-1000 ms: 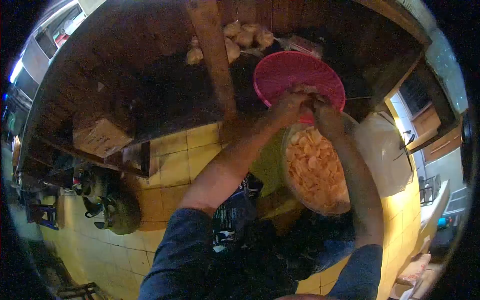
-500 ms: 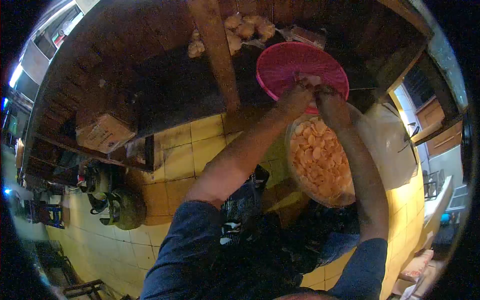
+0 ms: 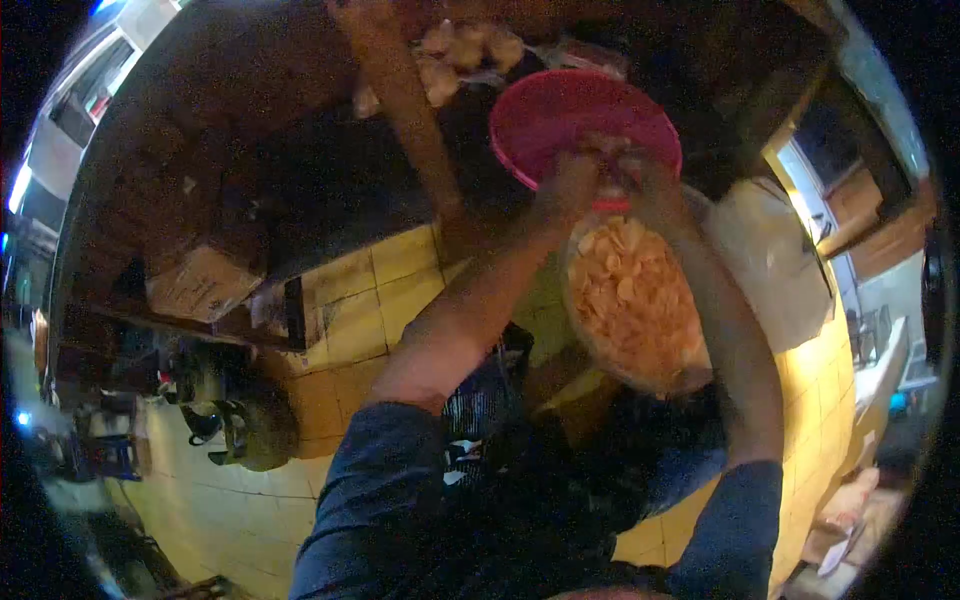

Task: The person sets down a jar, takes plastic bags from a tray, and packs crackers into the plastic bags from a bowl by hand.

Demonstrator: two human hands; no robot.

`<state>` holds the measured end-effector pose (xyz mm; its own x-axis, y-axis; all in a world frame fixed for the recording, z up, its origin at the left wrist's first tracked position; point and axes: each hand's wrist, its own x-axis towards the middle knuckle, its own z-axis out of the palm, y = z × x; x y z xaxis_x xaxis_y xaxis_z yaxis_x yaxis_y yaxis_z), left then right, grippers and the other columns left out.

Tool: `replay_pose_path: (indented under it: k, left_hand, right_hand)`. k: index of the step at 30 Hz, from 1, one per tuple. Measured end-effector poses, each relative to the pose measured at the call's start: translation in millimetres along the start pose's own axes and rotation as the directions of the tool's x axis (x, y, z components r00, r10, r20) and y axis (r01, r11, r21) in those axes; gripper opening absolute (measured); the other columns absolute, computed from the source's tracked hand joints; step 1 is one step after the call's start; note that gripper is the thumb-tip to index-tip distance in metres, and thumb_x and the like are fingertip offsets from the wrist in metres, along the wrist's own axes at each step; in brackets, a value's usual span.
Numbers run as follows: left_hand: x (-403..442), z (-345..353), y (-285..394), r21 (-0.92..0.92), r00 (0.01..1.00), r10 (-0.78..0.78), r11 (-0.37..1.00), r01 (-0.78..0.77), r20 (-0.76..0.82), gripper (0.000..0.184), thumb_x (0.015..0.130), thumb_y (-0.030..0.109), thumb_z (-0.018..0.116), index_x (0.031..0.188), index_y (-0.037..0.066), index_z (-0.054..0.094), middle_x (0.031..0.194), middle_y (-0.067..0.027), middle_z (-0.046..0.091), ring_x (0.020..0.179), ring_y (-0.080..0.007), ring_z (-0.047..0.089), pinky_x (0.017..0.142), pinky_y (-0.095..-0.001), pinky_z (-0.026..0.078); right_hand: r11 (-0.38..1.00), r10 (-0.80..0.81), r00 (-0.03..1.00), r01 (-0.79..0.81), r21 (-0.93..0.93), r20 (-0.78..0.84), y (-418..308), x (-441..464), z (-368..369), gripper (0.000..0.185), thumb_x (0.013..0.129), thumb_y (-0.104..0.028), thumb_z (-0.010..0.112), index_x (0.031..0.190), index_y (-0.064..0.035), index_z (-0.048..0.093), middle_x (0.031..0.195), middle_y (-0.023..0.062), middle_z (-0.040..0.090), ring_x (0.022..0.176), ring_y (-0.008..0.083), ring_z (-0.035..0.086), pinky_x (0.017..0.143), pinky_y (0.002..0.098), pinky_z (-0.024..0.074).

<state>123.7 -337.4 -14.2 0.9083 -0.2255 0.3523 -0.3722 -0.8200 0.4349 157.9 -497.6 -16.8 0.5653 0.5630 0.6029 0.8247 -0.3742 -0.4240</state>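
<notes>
A round pink plastic basket [image 3: 530, 115] lies tilted toward me at the top of the view. My left hand [image 3: 572, 180] and my right hand [image 3: 648, 182] are close together at its near side, over the rim. Both look closed, and a small pale thing between them is too blurred to name. Just below, under my right forearm, a large clear plastic bag or tub holds a heap of thin, round orange chips [image 3: 635, 300]. Its edge is partly hidden by that forearm.
Pale bundles in plastic [image 3: 470, 50] lie behind the basket near a wooden post [image 3: 400, 100]. A cardboard box [image 3: 205, 282] sits on the left shelf. A green gas cylinder [image 3: 255, 430] stands on the yellow tiles [image 3: 350, 310]. A whitish sack [image 3: 775, 265] is at the right.
The view has shifted slightly, so basket, chips and hands appear a little further left and up. Both hands remain together at the basket, now more blurred.
</notes>
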Motion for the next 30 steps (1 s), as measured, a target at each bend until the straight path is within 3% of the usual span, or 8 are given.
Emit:
replay_pose_path:
  k: [3, 8, 14, 20, 21, 23, 25, 30]
  left_hand:
    - [10.4, 27.0, -31.3, -0.202, 0.998, -0.012, 0.979, -0.001, -0.066, 0.031, 0.085, 0.010, 0.051, 0.115, 0.011, 0.058, 0.107, -0.0152, 0.060, 0.095, -0.0319, 0.061, 0.082, -0.0400, 0.051]
    - [27.8, 48.3, -67.6, 0.192, 0.979, 0.077, 0.981, -0.040, -0.190, 0.021, 0.079, 0.026, 0.064, 0.093, 0.011, 0.068, 0.096, -0.0109, 0.065, 0.083, -0.0287, 0.064, 0.074, -0.0426, 0.052]
    - [83.2, 109.5, -142.6, -0.362, 0.954, -0.092, 0.932, -0.018, -0.286, 0.017, 0.070, 0.027, 0.069, 0.073, 0.010, 0.068, 0.071, -0.0120, 0.065, 0.069, -0.0274, 0.065, 0.066, -0.0388, 0.051]
    - [21.0, -12.7, -12.2, -0.167, 0.947, 0.081, 0.976, -0.139, -0.311, 0.022, 0.075, 0.031, 0.068, 0.077, 0.009, 0.068, 0.078, -0.0085, 0.067, 0.077, -0.0241, 0.064, 0.074, -0.0343, 0.050]
    - [17.2, -16.0, -0.3, -0.173, 0.949, 0.092, 0.974, -0.149, -0.301, 0.022, 0.075, 0.031, 0.068, 0.077, 0.009, 0.068, 0.078, -0.0085, 0.067, 0.077, -0.0241, 0.064, 0.074, -0.0343, 0.050]
    - [5.7, -21.2, 20.6, -0.598, 0.989, 0.066, 0.790, -0.134, -0.134, 0.022, 0.077, 0.026, 0.067, 0.088, 0.007, 0.067, 0.082, -0.0074, 0.067, 0.082, -0.0206, 0.063, 0.078, -0.0326, 0.048]
    - [-8.6, -26.8, 39.1, -0.600, 0.981, 0.142, 0.776, -0.193, -0.131, 0.023, 0.078, 0.023, 0.066, 0.092, 0.005, 0.065, 0.083, -0.0078, 0.066, 0.081, -0.0186, 0.063, 0.077, -0.0316, 0.048]
    - [0.6, -15.3, 14.9, -0.610, 0.958, 0.184, 0.793, -0.014, 0.218, 0.021, 0.079, 0.018, 0.064, 0.092, 0.001, 0.064, 0.083, -0.0099, 0.065, 0.076, -0.0158, 0.061, 0.071, -0.0291, 0.047]
  right_hand:
    - [0.823, 0.484, 0.848, -0.526, 0.217, 0.218, -25.0, 8.5, -22.3, 0.018, 0.088, -0.017, 0.054, 0.093, -0.0024, 0.062, 0.093, 0.0035, 0.062, 0.085, 0.0163, 0.057, 0.076, 0.0308, 0.0450]
    - [0.661, 0.531, 0.825, -0.546, 0.515, 0.192, -36.2, 11.6, -60.0, 0.016, 0.090, -0.020, 0.052, 0.090, -0.0056, 0.060, 0.082, -0.0020, 0.056, 0.079, 0.0089, 0.050, 0.072, 0.0243, 0.0409]
    - [0.814, 0.508, 0.860, -0.462, 0.352, -0.046, -30.8, -19.3, -74.7, 0.018, 0.089, -0.022, 0.054, 0.092, -0.0045, 0.059, 0.083, 0.0015, 0.059, 0.078, 0.0150, 0.054, 0.074, 0.0273, 0.0434]
    - [0.771, 0.512, 0.858, -0.474, 0.425, 0.029, -38.6, -28.7, -67.0, 0.015, 0.089, -0.021, 0.057, 0.089, -0.0060, 0.058, 0.075, 0.0008, 0.056, 0.067, 0.0113, 0.052, 0.060, 0.0261, 0.0436]
    - [0.573, 0.565, 0.801, -0.554, 0.604, 0.198, -43.1, -29.5, -68.5, 0.013, 0.089, -0.020, 0.058, 0.089, -0.0067, 0.058, 0.075, 0.0005, 0.057, 0.065, 0.0108, 0.052, 0.057, 0.0255, 0.0435]
    - [0.705, 0.572, 0.811, -0.564, 0.431, 0.125, -40.9, -29.6, -64.4, 0.011, 0.088, -0.019, 0.059, 0.090, -0.0075, 0.058, 0.074, 0.0006, 0.058, 0.063, 0.0107, 0.052, 0.055, 0.0246, 0.0438]
    - [0.797, 0.561, 0.826, -0.558, 0.231, 0.061, -36.0, -30.1, -62.3, 0.010, 0.088, -0.018, 0.059, 0.092, -0.0083, 0.058, 0.074, 0.0007, 0.058, 0.061, 0.0105, 0.051, 0.054, 0.0237, 0.0440]
    - [0.587, 0.599, 0.787, -0.557, 0.588, 0.148, -45.8, -30.5, -75.9, 0.020, 0.085, -0.014, 0.062, 0.102, -0.0065, 0.055, 0.090, 0.0046, 0.062, 0.080, 0.0134, 0.058, 0.068, 0.0254, 0.0499]
